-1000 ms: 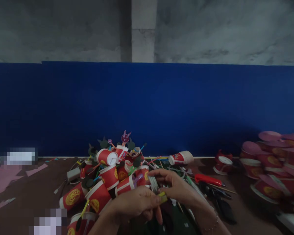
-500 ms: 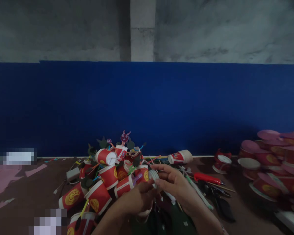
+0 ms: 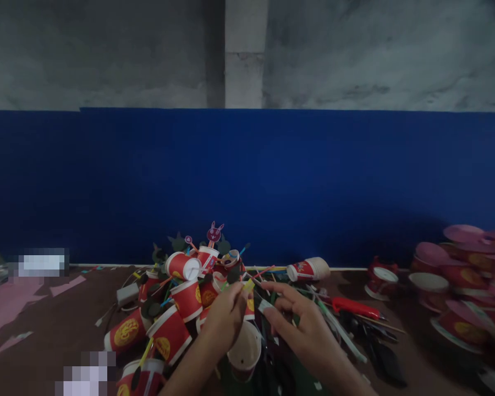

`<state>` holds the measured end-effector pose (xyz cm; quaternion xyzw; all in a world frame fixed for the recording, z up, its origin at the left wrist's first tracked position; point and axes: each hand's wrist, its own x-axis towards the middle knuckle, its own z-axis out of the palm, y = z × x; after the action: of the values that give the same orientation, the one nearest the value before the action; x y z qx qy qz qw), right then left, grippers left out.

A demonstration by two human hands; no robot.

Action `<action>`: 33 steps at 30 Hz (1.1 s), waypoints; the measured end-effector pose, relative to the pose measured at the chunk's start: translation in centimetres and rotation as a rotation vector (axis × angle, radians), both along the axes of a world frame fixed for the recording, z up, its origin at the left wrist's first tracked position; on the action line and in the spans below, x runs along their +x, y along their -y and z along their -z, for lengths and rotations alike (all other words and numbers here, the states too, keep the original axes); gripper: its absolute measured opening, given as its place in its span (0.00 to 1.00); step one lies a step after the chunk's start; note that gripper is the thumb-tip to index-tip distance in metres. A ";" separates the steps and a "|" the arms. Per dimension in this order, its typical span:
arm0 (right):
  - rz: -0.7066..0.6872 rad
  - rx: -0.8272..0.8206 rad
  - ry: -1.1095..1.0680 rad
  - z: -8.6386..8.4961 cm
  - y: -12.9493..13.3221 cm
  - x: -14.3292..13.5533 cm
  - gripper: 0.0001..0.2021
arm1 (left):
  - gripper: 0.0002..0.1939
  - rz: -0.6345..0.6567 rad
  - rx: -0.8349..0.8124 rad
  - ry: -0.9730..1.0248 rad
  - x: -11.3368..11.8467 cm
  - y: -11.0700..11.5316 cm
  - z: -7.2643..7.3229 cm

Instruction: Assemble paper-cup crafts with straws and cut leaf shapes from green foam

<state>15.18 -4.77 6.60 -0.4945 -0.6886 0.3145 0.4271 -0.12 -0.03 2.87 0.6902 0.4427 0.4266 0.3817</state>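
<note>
My left hand (image 3: pixel 226 319) is closed, with a small yellow piece (image 3: pixel 248 286) pinched at its fingertips. Close by on the right, my right hand (image 3: pixel 295 316) holds a small pale strip (image 3: pixel 265 306) between thumb and fingers. The two hands are a little apart. Below them an open paper cup (image 3: pixel 245 349) stands with its mouth up; small dark spots show inside it. Left of my left hand lies a heap of red and white paper cups (image 3: pixel 170 333), some with straws and cut-out shapes. A rabbit cut-out (image 3: pixel 214 234) sticks up at the top of the heap.
To the right lie a red-handled tool (image 3: pixel 355 307), black scissors or tools (image 3: pixel 381 352) and stacked cups (image 3: pixel 309 269). More red cups with pink discs (image 3: pixel 464 275) crowd the far right. Pink paper (image 3: pixel 12 302) lies far left. A blue wall panel (image 3: pixel 247 181) rises behind.
The hands have moved apart, and the yellow piece now shows in my left fingers. The pale strip stays with my right hand. The cup below is now uncovered. The view has shifted slightly.
</note>
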 end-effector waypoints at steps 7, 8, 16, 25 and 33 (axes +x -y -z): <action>0.063 0.089 0.124 0.3 -0.1 0.6 0.18 | 0.09 0.020 -0.330 0.180 -0.2 -0.2 -0.3; 0.067 0.099 0.133 0.3 -0.2 0.7 0.17 | 0.09 0.026 -0.374 0.212 -0.2 -0.1 -0.3; 0.090 0.107 0.275 -0.1 -0.6 1.2 0.16 | 0.15 0.093 -0.458 0.319 -0.3 0.2 -0.9; -0.049 0.040 0.233 0.8 -1.6 1.5 0.19 | 0.19 0.226 -0.504 0.351 -0.5 0.7 -1.9; -0.273 -0.198 -0.012 1.8 -2.5 1.7 0.24 | 0.21 0.288 -0.427 0.209 -0.4 0.7 -1.3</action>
<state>16.88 -2.27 4.82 -0.4341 -0.7126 0.4387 0.3336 -0.56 -0.75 4.14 0.6022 0.3781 0.3342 0.6187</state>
